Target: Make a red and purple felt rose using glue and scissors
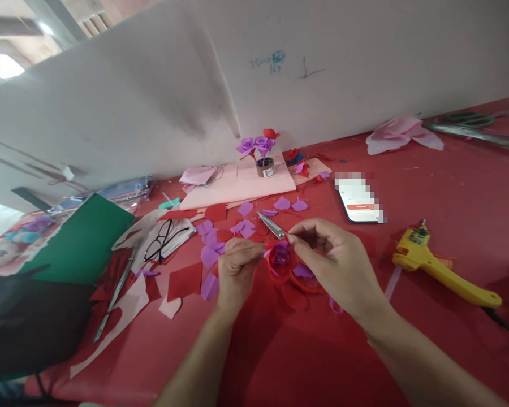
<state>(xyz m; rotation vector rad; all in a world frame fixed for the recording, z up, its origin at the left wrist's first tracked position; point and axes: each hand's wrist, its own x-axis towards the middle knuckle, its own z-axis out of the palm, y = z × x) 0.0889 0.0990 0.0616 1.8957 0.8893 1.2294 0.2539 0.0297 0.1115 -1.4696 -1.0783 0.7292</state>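
Note:
My left hand [236, 270] is closed in a pinch on the left side of a small red and purple felt flower [280, 259] held just above the red table [428, 226]. My right hand [335, 265] pinches the flower's right edge, and the metal blades of scissors [271, 224] stick out up-left from that hand. Red and purple felt petals [214, 249] lie scattered around and behind both hands.
A yellow glue gun [441, 270] lies to the right, a phone [358, 202] behind it. Glasses [164, 240], a green sheet [85, 240] and a metal tool [116, 291] are on the left. Finished purple flowers in a small cup [263, 155] stand on a pink sheet by the white wall.

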